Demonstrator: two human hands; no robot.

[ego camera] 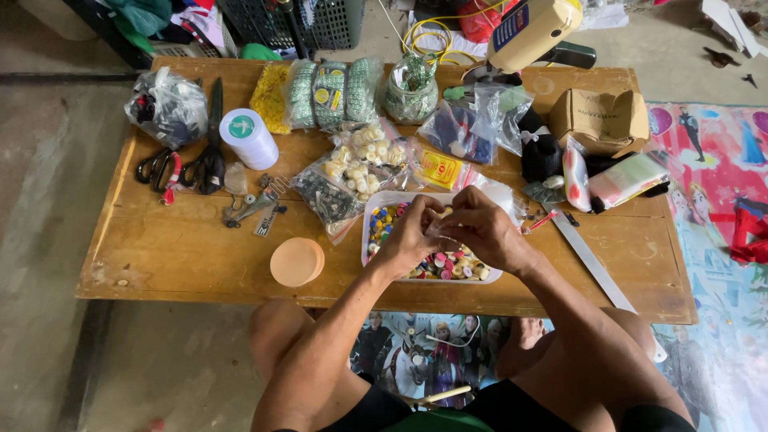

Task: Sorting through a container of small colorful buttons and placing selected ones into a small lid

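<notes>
My left hand [410, 237] and my right hand [483, 230] meet over a white plastic tray [376, 200] full of small coloured buttons [448, 265]. The fingertips of both hands pinch a small clear plastic bag [445, 230] between them, just above the buttons. The tray sits near the front edge of a low wooden table [184, 248]. What is inside the little bag is too small to make out.
Bags of buttons [362, 157] and beads [332, 92], black scissors [210, 152], a white tape roll [249, 138], a peach round lid [297, 262], a metal ruler [590, 260], a cardboard box [600, 118] and a yellow handheld machine [532, 32] crowd the table. A patterned mat [712, 240] lies right.
</notes>
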